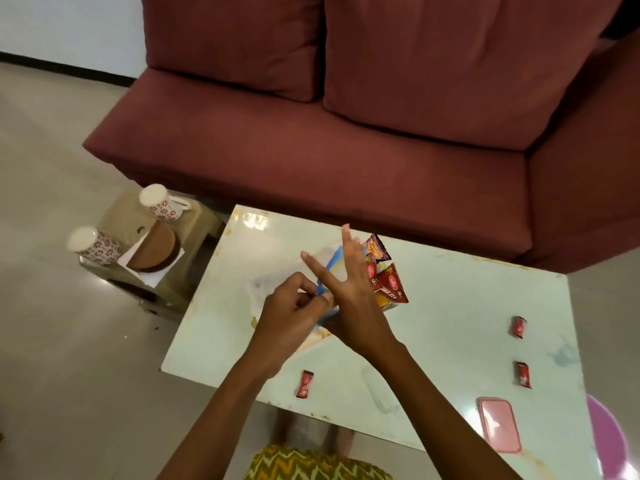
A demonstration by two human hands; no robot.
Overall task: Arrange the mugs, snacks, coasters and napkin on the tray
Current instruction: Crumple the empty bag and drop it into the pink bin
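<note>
A pale tray [277, 277] with a blue band lies mid-table. My left hand [294, 317] is over its near side, with the fingertips pinched on the blue band. My right hand [349, 289] crosses above it, fingers spread and thumb touching the same spot. Red snack packets [389, 284] lean at the tray's right end. Two floral mugs [157, 202] [91, 242] stand on a low stool [194, 233] to the left. Beside them brown round coasters [156, 249] lie on a white napkin [152, 275]. Small red sweets [304, 384] [518, 326] [523, 374] lie loose on the table.
The glass-topped table [450, 306] stands in front of a maroon sofa [311, 150]. A pink lidded box [498, 424] sits at the table's near right corner, and a purple round object [609, 441] is beyond that edge. Grey floor surrounds the stool.
</note>
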